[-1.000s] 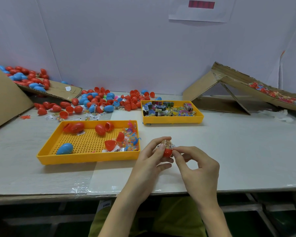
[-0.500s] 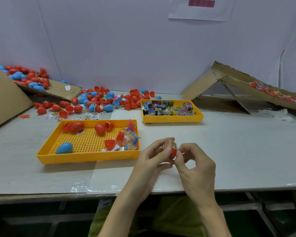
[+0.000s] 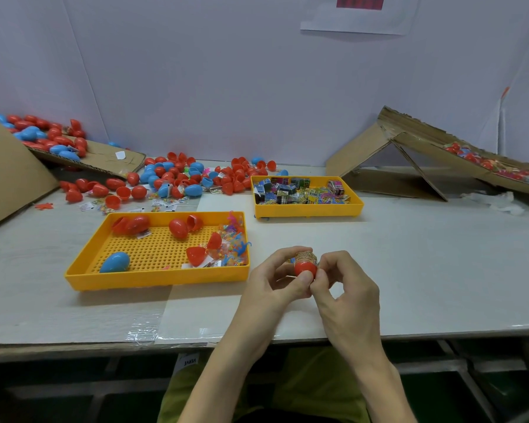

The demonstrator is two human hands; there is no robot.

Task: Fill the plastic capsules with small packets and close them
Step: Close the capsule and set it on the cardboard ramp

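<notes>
Curled fingertips (image 3: 305,278) of the left hand (image 3: 274,280) and right hand (image 3: 347,296) pinch a red capsule (image 3: 304,268) from both sides. A printed packet (image 3: 306,256) sticks out of its top. The capsule is held above the table (image 3: 416,270), just right of the near yellow tray (image 3: 159,277).

A white tag (image 3: 191,360) under the table (image 3: 409,285) front edge, below and right of the perforated yellow tray (image 3: 153,280), bears upside-down dark letters, seemingly "VERVE". Far behind that tray, the wall sheet (image 3: 358,21) has a red strip (image 3: 360,2) too blurred to read; print on the packets (image 3: 300,192) is too small.
</notes>
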